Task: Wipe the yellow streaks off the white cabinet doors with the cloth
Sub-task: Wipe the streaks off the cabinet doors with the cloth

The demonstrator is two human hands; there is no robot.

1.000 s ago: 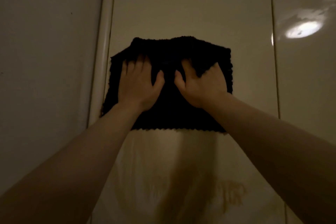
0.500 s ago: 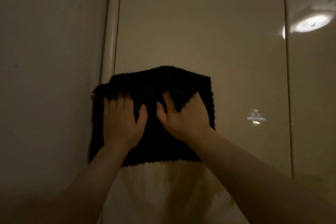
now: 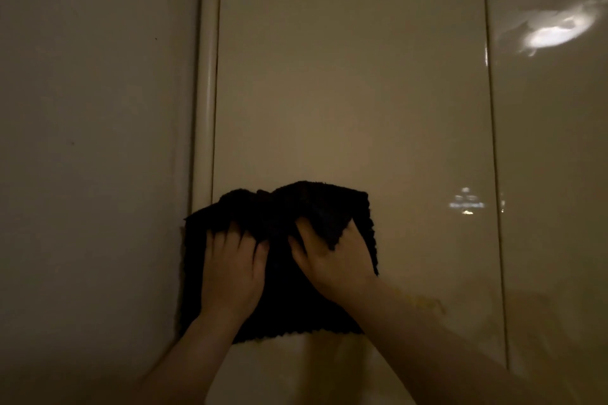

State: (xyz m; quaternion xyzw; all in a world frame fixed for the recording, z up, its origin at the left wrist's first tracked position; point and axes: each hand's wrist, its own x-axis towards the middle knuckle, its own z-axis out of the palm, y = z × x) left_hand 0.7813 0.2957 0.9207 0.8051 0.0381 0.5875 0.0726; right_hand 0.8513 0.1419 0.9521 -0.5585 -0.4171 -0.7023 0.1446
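Both hands, left (image 3: 230,270) and right (image 3: 335,260), press a dark cloth (image 3: 279,273) against the cabinet door's (image 3: 345,92) lower left edge, hard by the rounded frame post (image 3: 205,92) and wall (image 3: 92,141). The door above and toward its right edge lies unobstructed.

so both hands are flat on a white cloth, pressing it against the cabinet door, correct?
Not quite: the cloth is black, not white. The head view shows the left hand and right hand both pressing it against the white cabinet door.
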